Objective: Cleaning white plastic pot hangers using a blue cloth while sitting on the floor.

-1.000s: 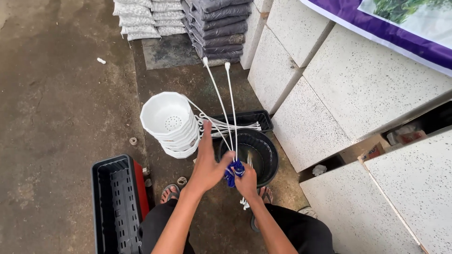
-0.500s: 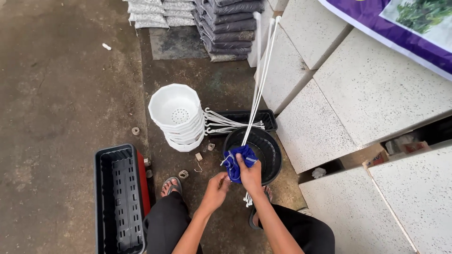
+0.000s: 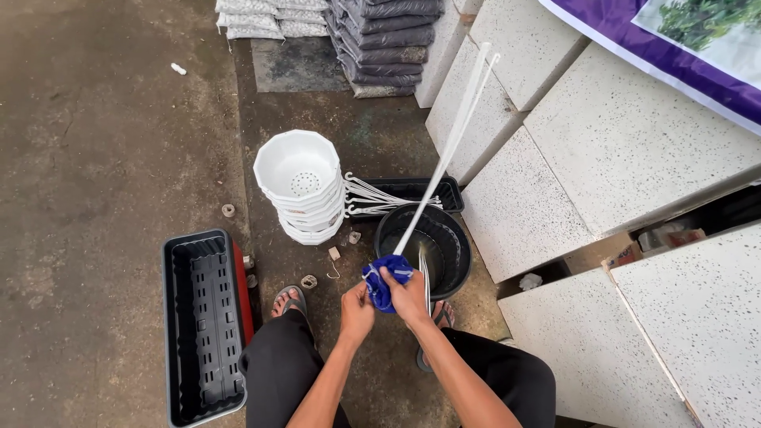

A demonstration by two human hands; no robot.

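Observation:
My right hand (image 3: pixel 411 296) grips a blue cloth (image 3: pixel 384 279) wrapped around the lower end of a bundle of long white plastic hanger rods (image 3: pixel 453 139) that slant up to the right. My left hand (image 3: pixel 356 311) pinches the lower edge of the same blue cloth from the left. Both hands sit just in front of a round black bucket (image 3: pixel 460 255) with dark water in it. A stack of white perforated pots (image 3: pixel 301 186) lies tilted on the floor to the left of the bucket.
More white hooked hangers (image 3: pixel 380 198) rest over a small black tray (image 3: pixel 418 189). A long black rectangular planter (image 3: pixel 203 321) stands at the left by my sandalled foot (image 3: pixel 287 301). Speckled concrete slabs (image 3: pixel 602 150) rise on the right. Stacked sacks (image 3: pixel 380 40) lie at the back.
The rods have swung from spread and upright into one bundle slanting right. My left hand let go of the rods and dropped to the blue cloth; my right hand stays on it.

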